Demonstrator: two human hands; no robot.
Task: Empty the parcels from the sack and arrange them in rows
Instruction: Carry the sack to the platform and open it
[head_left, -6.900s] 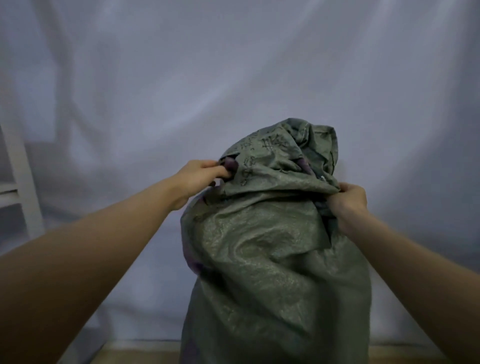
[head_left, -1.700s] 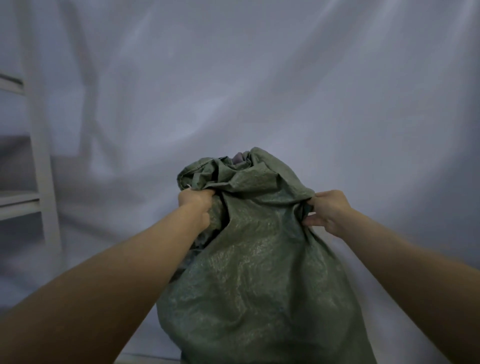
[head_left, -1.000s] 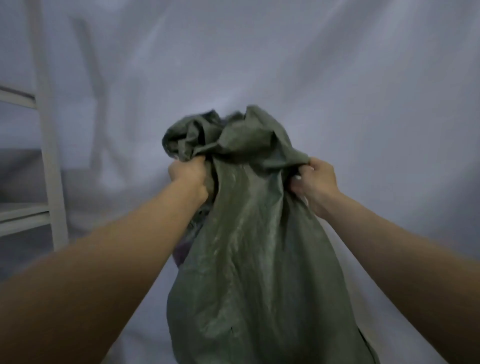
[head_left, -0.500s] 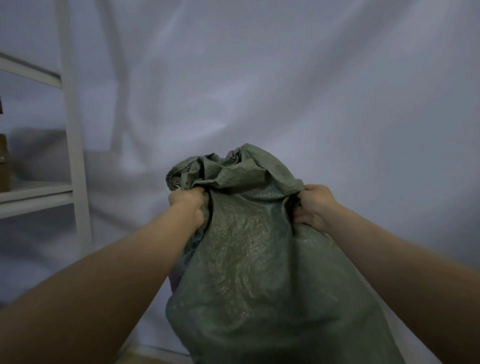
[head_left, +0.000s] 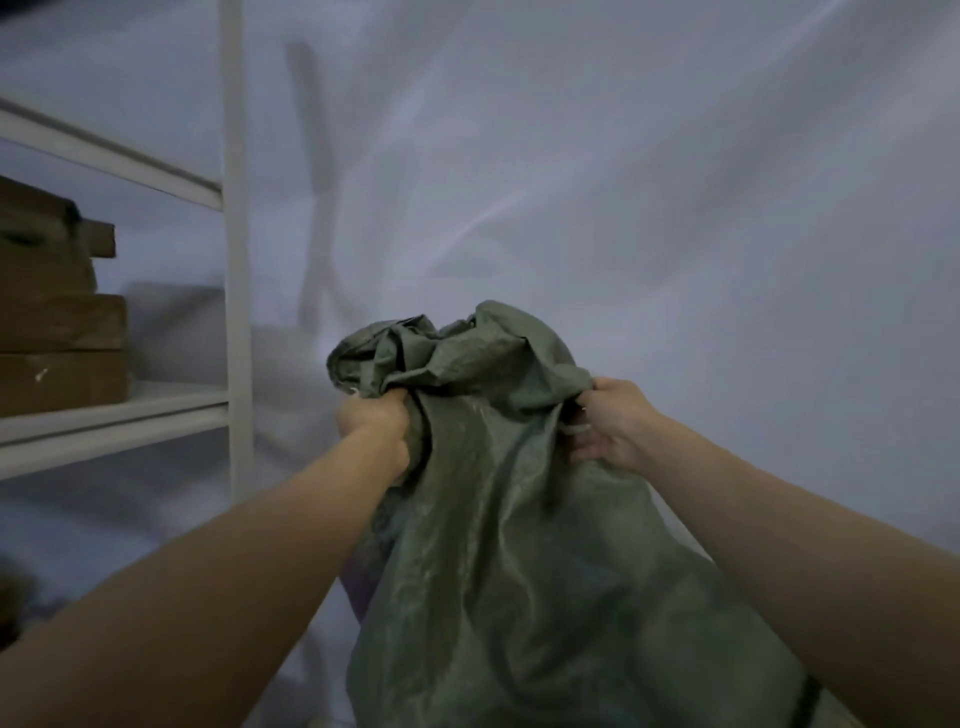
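Note:
A large green woven sack (head_left: 519, 571) stands bulging in front of me, its bunched top crumpled just above my hands. My left hand (head_left: 376, 434) grips a fistful of the fabric on the sack's upper left. My right hand (head_left: 610, 423) grips the fabric on the upper right, fingers curled into a fold. A patch of purple (head_left: 361, 587) shows at the sack's left side, below my left forearm. No parcel from the sack is plainly in view; the contents are hidden inside.
A white metal shelf rack (head_left: 234, 260) stands at the left, close to the sack, with stacked brown cardboard boxes (head_left: 57, 322) on its shelf. A white cloth backdrop (head_left: 675, 208) hangs behind everything.
The view has swung left, bringing the rack and its boxes into sight. Both hands keep their grip near the sack's top, which sits a little to the right of where it was.

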